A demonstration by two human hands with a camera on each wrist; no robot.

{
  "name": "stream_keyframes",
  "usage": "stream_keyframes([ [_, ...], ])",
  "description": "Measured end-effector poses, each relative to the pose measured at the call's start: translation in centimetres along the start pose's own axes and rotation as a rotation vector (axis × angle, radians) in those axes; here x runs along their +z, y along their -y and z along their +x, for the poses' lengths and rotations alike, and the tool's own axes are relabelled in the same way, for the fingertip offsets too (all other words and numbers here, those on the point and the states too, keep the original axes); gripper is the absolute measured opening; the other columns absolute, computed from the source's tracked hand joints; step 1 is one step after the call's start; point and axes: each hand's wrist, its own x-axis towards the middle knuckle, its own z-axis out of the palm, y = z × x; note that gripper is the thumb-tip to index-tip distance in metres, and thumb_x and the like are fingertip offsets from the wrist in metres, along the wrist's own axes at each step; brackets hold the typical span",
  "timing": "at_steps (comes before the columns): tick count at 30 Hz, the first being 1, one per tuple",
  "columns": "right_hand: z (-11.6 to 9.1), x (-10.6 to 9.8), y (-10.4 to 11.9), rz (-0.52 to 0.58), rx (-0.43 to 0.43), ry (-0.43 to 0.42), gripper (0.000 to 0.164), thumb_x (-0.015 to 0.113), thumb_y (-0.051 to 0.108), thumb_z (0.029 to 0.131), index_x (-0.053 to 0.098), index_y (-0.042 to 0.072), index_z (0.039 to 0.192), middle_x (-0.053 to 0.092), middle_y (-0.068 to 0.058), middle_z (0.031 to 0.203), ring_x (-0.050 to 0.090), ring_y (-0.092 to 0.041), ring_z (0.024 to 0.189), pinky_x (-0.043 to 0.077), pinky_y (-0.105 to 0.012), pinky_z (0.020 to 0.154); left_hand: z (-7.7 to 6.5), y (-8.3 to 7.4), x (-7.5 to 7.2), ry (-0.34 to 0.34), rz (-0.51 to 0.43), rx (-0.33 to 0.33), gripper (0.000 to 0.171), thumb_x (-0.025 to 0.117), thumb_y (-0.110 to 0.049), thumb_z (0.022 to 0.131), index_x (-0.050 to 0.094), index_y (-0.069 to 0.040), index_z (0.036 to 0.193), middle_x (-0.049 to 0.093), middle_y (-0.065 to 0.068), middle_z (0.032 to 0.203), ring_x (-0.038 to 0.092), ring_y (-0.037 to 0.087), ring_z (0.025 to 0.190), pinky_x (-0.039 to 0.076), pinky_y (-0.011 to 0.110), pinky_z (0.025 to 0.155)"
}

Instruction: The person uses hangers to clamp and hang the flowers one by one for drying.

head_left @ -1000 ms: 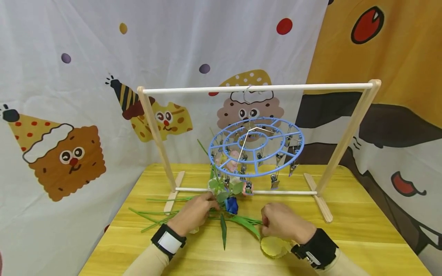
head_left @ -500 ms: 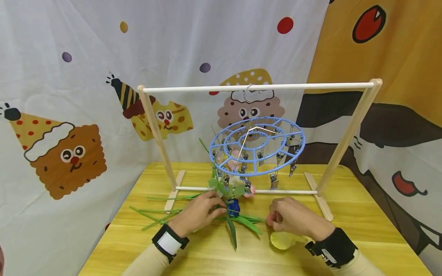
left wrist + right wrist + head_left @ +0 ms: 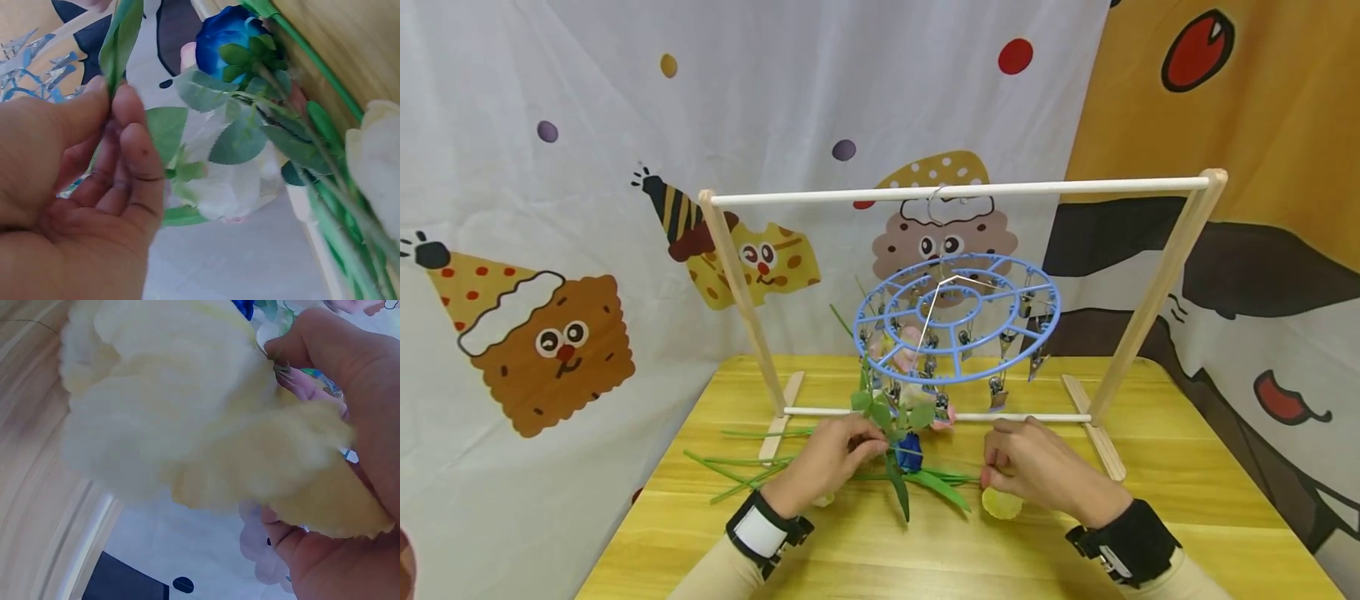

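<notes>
My left hand pinches a green leaf with its stem between thumb and fingertips, over the bundle of artificial flowers. A blue rose lies just right of those fingertips in the head view. My right hand pinches a yellow, ruffled flower just under its head; in the head view the hand partly hides the bloom. Close to the left hand, the left wrist view shows a white flower and rounded leaves. Green stems reach left past the left wrist.
A blue round clip hanger with several metal clips hangs from a wooden rack behind the hands. Pinkish flowers show beneath it. The rack's feet stand on the wooden table; a printed cloth hangs behind.
My right hand has shifted right and slightly away from me with the yellow flower, whose bloom now shows less. My left fingertips have moved a little right, and the dark leaf with them.
</notes>
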Motion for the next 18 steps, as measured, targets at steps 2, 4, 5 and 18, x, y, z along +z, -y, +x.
stream_keyframes([
  [2,-0.1,0.1,0.2,-0.031,-0.002,-0.028,0.030,0.099,0.015,0.092,0.073,0.031,0.088,0.064,0.017,0.087,0.054,0.009,0.074,0.049,-0.025,0.073,-0.1,-0.4,-0.2,-0.052,0.030,0.058,0.011,0.078,-0.021,0.114,0.087,-0.014,0.111,0.075,-0.004,0.096,0.055,-0.002,0.076,0.050,0.021,0.065],
  [4,-0.1,0.2,0.4,-0.061,0.003,-0.049,0.031,0.099,0.015,0.092,0.073,0.031,0.090,0.064,0.017,0.088,0.056,0.007,0.075,0.053,-0.029,0.075,-0.2,-0.7,-0.4,-0.112,0.066,0.133,0.008,0.079,-0.018,0.113,0.085,-0.014,0.111,0.075,-0.004,0.099,0.057,-0.001,0.080,0.054,0.020,0.067],
  [5,0.0,0.3,0.5,-0.069,0.009,-0.055,0.031,0.099,0.015,0.091,0.073,0.032,0.091,0.065,0.017,0.090,0.058,0.006,0.076,0.055,-0.032,0.076,-0.2,-0.8,-0.6,-0.144,0.086,0.176,0.006,0.079,-0.015,0.112,0.084,-0.013,0.111,0.075,-0.003,0.099,0.058,-0.001,0.081,0.055,0.020,0.068],
  [18,1.4,-1.0,4.6,-0.055,-0.011,-0.171,0.021,0.099,0.017,0.096,0.083,0.023,0.109,0.073,0.008,0.100,0.051,0.005,0.077,0.053,-0.027,0.073,-0.5,-2.8,-3.4,-0.345,0.294,0.506,0.015,0.081,0.001,0.107,0.075,-0.008,0.117,0.069,0.003,0.111,0.076,0.010,0.094,0.064,0.014,0.091],
])
